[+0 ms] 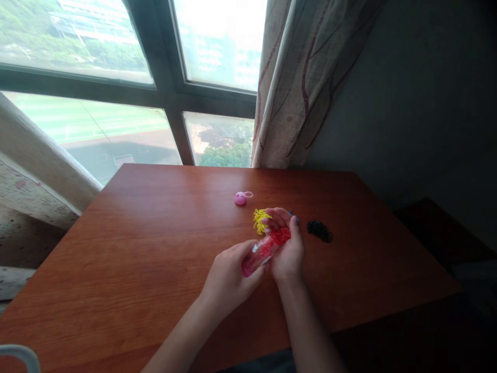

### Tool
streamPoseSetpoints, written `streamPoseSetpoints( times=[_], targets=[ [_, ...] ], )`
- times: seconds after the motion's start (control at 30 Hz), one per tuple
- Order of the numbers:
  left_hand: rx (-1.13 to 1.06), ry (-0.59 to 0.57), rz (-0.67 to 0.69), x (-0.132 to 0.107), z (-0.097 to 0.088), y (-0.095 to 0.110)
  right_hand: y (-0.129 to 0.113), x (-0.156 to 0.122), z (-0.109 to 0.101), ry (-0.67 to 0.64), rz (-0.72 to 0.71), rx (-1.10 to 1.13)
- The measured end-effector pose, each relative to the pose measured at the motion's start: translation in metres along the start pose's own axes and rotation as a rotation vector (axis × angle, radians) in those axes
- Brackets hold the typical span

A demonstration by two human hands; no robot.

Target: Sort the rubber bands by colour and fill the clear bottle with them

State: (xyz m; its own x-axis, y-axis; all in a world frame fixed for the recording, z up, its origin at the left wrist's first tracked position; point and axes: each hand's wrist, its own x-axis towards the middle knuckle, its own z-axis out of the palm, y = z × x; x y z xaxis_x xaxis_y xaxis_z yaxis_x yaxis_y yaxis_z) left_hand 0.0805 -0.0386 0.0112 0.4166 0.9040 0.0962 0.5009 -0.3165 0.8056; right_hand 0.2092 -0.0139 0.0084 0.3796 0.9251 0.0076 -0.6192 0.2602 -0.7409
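My left hand (229, 272) is closed around a small clear pink bottle (259, 256), tilted with its mouth toward my right. A clump of red rubber bands (281, 237) lies at the bottle's mouth, in the palm of my right hand (289, 259). The fingers of that hand are curled up and cupped around the bands. Just behind them is a pile of yellow rubber bands (259, 221), partly hidden by the fingers. Something small and blue (297, 220) shows by the right fingertips; I cannot make out what it is. Right of this hand lies a pile of black rubber bands (319, 230).
A round pink cap with a loop (240, 198) sits farther back on the brown wooden table (155, 243). Beyond the table's back edge are a window (166, 98) and a patterned curtain (287, 88). A pale curved bar (19, 351) shows at the lower left.
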Motion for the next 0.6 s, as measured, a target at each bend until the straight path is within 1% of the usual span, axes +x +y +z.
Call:
streamPoseSetpoints(
  times=[0.2,0.6],
  targets=[
    [0.025,0.017,0.030,-0.0003,0.0002,-0.0001,-0.0032,-0.0008,-0.0003,0.002,0.009,-0.023],
    [0.039,0.033,0.053,0.0022,-0.0031,-0.0011,-0.0024,-0.0017,-0.0027,-0.131,0.067,0.003]
  ],
)
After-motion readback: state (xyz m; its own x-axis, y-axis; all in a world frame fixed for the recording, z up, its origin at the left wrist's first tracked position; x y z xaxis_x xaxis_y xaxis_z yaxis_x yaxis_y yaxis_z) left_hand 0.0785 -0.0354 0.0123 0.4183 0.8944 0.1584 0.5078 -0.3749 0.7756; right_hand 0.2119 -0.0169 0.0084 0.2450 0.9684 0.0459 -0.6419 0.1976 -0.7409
